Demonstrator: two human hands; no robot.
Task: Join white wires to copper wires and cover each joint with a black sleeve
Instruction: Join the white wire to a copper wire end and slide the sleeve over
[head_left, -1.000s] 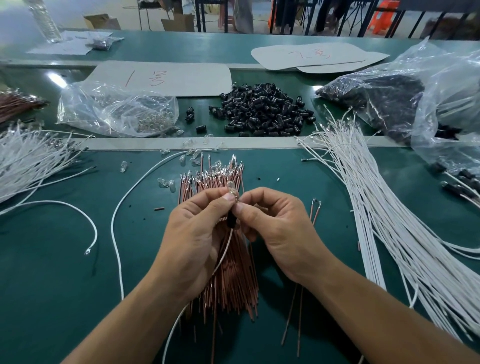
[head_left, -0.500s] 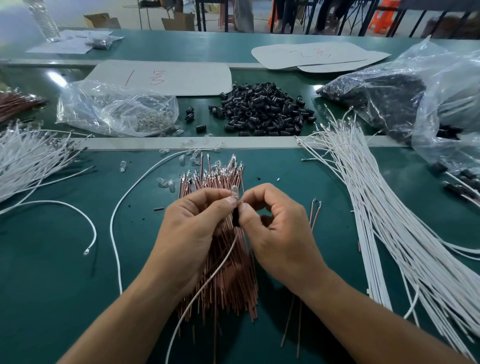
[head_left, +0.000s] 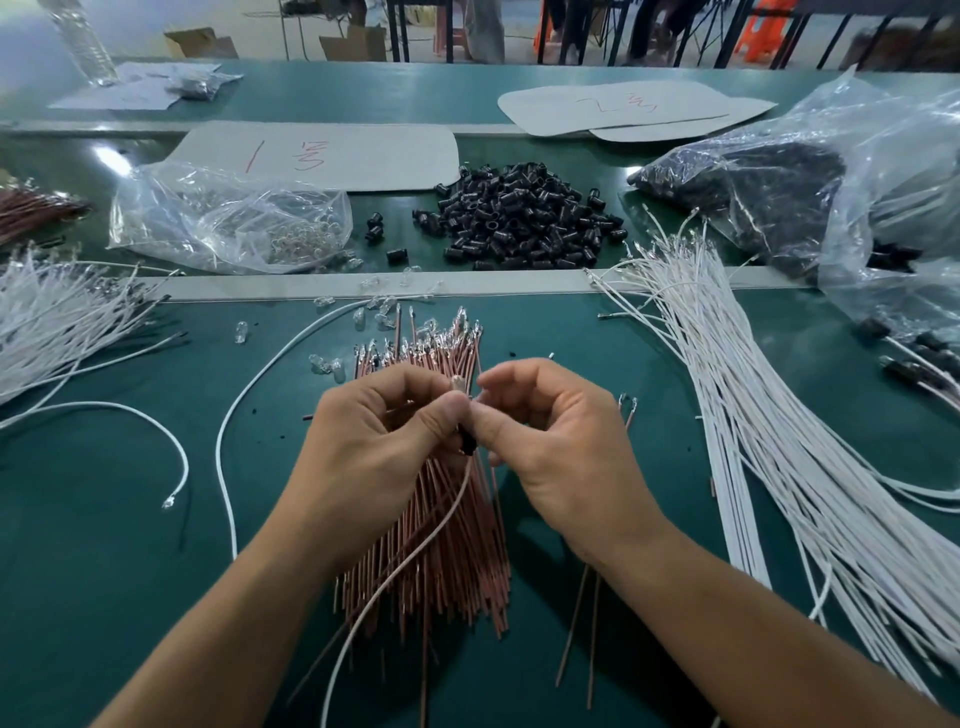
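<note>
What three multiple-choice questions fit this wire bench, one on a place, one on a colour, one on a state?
1. Where is the loose pile of small black plastic sleeves?
A) at the near edge of the green table
B) at its far middle
C) inside a cardboard box

2. What colour is the thick bundle of thin straight wires at the table's middle?
A) blue
B) yellow
C) copper

3. What are the left hand and right hand doing?
A) pinching a single black sleeve on a wire between their fingertips
B) lying flat on the table
C) lifting a bag

Answers: 1 B, the pile lies beyond the hands; 2 C, the strands look reddish copper; 3 A, thumbs and forefingers meet on the sleeve.
</note>
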